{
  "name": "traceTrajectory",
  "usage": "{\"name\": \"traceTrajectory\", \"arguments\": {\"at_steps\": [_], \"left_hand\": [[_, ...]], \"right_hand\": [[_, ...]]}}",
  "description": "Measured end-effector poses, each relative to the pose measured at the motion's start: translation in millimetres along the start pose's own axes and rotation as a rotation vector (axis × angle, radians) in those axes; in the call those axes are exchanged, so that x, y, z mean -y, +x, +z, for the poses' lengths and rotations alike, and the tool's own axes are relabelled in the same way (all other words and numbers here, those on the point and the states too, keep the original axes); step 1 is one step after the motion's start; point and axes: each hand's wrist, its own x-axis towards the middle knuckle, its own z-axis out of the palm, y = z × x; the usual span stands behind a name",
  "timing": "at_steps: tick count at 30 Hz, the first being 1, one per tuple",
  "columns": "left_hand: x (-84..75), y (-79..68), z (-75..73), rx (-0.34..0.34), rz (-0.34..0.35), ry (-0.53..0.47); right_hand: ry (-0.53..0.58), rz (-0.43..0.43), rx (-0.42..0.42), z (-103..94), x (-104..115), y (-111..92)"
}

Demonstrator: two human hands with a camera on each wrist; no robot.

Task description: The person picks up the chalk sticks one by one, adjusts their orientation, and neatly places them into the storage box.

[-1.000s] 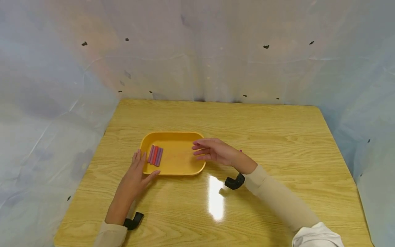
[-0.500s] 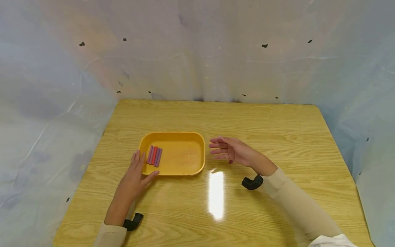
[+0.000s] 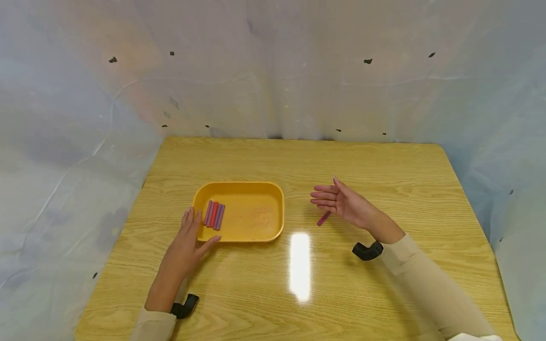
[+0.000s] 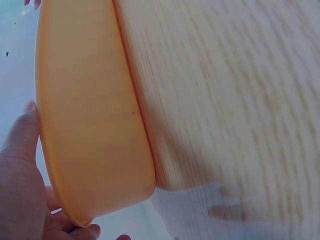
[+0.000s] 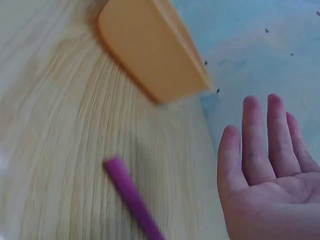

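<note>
My left hand (image 3: 185, 244) holds the near left corner of a yellow plastic tray (image 3: 251, 239); the thumb lies along the front rim and the fingers along the left end. In the left wrist view that thumb (image 4: 25, 132) rests at the tray's rim. Several thin sticks, purple with a red one (image 3: 214, 214) among them, lie side by side at the tray's left end. My right hand (image 3: 347, 203) is spread with straight fingers, palm showing, over the table right of the tray. Just below it a purple stick (image 5: 131, 197) lies on the wood, partly hidden by the hand in the head view.
The wood-grain table (image 3: 256, 293) carries a bright glare patch in front of the tray. Pale plastic sheeting (image 3: 273, 71) with dark spots hangs behind and at both sides. A black curved piece (image 3: 368, 251) sits at the right wrist, another (image 3: 185, 307) at the left.
My right hand has moved right, from over the tray's right end to beside it, and turned palm up more. The purple stick beneath it now shows. The left hand and tray stay put.
</note>
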Motion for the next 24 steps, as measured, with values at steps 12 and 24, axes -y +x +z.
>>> {"name": "traceTrajectory", "arguments": {"at_steps": [12, 24], "left_hand": [[0.3, 0.2, 0.6, -0.009, 0.001, -0.003], [-1.2, 0.6, -2.1, 0.006, -0.004, -0.022]], "right_hand": [[-0.482, -0.075, -0.143, -16.0, -2.3, -8.7], [-1.047, -0.098, -0.111, -11.6, -10.5, -8.6]]}}
